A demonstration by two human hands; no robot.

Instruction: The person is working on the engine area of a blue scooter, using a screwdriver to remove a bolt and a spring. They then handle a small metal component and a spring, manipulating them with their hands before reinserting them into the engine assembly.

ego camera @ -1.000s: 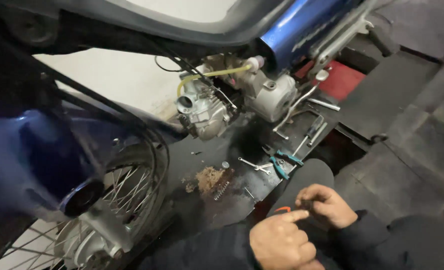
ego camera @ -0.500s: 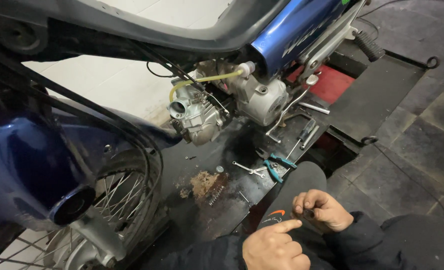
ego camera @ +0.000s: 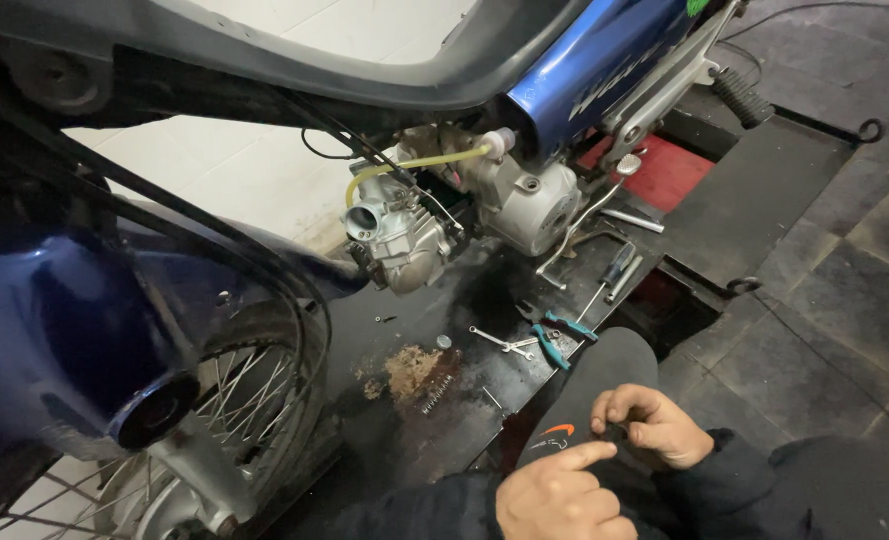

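A dark tiled workshop floor (ego camera: 845,300) surrounds a black lift platform (ego camera: 765,180), which carries a blue motorcycle (ego camera: 55,340) with its spoked wheel (ego camera: 235,400) to the left.

The person sits at the platform's edge, one black-trousered knee (ego camera: 605,365) raised just above both hands. The right hand (ego camera: 655,428) has its fingers curled together, apparently pinched on a small dark piece (ego camera: 617,432) too small to identify. Just below and to its left, the left hand (ego camera: 560,495) is closed with only the index finger stretched out, its tip reaching the right hand's fingers. It holds nothing that shows.

By my reading, the step in hand is fingertip work on that small piece, held over the lap and away from the engine. Handling it further calls for a fine, steady pinch, since a dropped piece would be hard to find on the black platform.

Beyond the knee, up and left of the hands, lie teal-handled pliers (ego camera: 560,335), a small spanner (ego camera: 500,340), a loose spring (ego camera: 435,393) and a brown gritty patch (ego camera: 410,370). A screwdriver (ego camera: 615,270) lies farther up. Well above the hands, the carburettor (ego camera: 390,225) hangs out from the engine casing (ego camera: 525,200), with a yellow hose (ego camera: 415,165) arching over it.

As for markings, the blue body panel (ego camera: 605,90) far above the hands bears slanted white lettering, with a green sticker (ego camera: 700,5) at its top edge. A red panel (ego camera: 665,170) lies under the frame. The trouser knee carries a small orange and white mark (ego camera: 557,432), touching distance left of the right hand.
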